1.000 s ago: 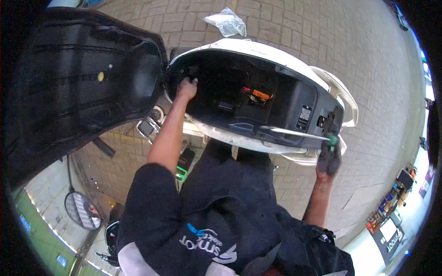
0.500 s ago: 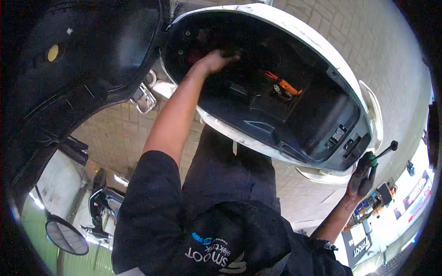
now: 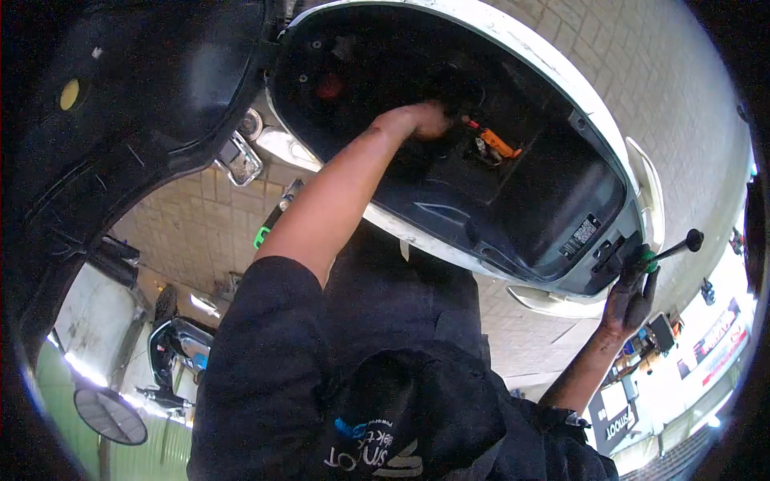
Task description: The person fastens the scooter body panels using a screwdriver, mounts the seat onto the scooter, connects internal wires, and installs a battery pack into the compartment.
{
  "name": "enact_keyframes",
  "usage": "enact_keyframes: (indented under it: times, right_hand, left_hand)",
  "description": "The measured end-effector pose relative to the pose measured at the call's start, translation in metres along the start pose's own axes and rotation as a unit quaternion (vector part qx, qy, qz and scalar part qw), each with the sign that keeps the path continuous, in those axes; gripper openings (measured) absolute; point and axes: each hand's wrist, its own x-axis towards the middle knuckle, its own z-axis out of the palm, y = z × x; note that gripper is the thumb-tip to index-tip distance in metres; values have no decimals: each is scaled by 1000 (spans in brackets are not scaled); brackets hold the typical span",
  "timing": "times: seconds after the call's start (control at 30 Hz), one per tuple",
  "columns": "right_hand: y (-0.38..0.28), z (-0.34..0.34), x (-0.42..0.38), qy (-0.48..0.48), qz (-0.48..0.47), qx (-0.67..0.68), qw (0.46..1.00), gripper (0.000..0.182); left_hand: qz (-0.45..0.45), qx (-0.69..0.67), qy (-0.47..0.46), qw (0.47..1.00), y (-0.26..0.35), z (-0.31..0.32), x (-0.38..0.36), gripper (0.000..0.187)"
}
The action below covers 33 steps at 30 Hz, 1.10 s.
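Left and right hands were well apart in the head view. The left hand (image 3: 433,120) reached down into the open storage compartment (image 3: 449,180) of a white scooter, its fingers beside the red leads of an orange connector (image 3: 499,143). Shadow and blur hid the fingertips, so whether they gripped or touched anything could not be told. The right hand (image 3: 630,301), its fingers darkened, was closed around a green-banded tool (image 3: 675,249) at the compartment's far right end, with the tool's dark, round-ended shaft pointing up and to the right.

The orange connector lay on the compartment floor, right of the left hand, with small pale and dark parts just below it. The left forearm crossed the near rim and covered part of the compartment. A printed label (image 3: 585,231) was stuck inside, toward the right end.

The raised seat (image 3: 120,104), its black underside showing, filled the upper left and blocked the view behind it. Below it was a round mirror (image 3: 111,417), with part of another vehicle (image 3: 180,353) close by. A bright green object (image 3: 261,236) showed just beside the left forearm. Brick paving (image 3: 634,88) surrounded the scooter, and a pale grab rail (image 3: 648,188) curved out beyond its right end.
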Motion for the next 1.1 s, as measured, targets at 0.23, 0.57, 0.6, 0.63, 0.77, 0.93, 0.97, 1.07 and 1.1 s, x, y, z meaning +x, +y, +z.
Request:
enact_keyframes:
  times: [0.23, 0.57, 0.6, 0.63, 0.77, 0.93, 0.97, 1.07, 1.1]
  right_hand:
    - [-15, -13, 3, -8, 3, 27, 1000, 41]
    - [-45, -31, 6, -34, 14, -12, 999, 42]
    - [-44, -27, 6, -34, 14, -13, 999, 42]
    - [-41, -19, 6, -4, 2, -55, 998, 37]
    - [-54, -29, 9, 56, -43, -146, 987, 36]
    - [-69, -39, 13, 0, -19, -157, 987, 37]
    - [-70, -40, 16, -15, -20, -172, 985, 37]
    - [-66, -33, 21, -72, 17, -143, 987, 37]
    - [-71, -38, 22, -71, 19, -144, 987, 37]
  left_hand:
    - [-93, -256, -20, 962, 10, -27, -33, 63]
    - [-37, -181, 69, 980, -9, -21, -15, 85]
    - [-67, -198, 41, 977, -7, -23, -16, 85]
    - [-67, -198, 40, 977, -5, -24, -18, 85]
    - [-50, -197, 33, 979, -40, -14, 7, 82]
    - [-124, -133, -8, 983, 3, -33, -19, 77]
    - [-122, -115, 1, 986, 5, -35, -21, 77]
    - [-112, -77, -1, 991, -8, -27, -8, 80]
    - [-106, -56, -8, 993, -2, -27, -11, 82]
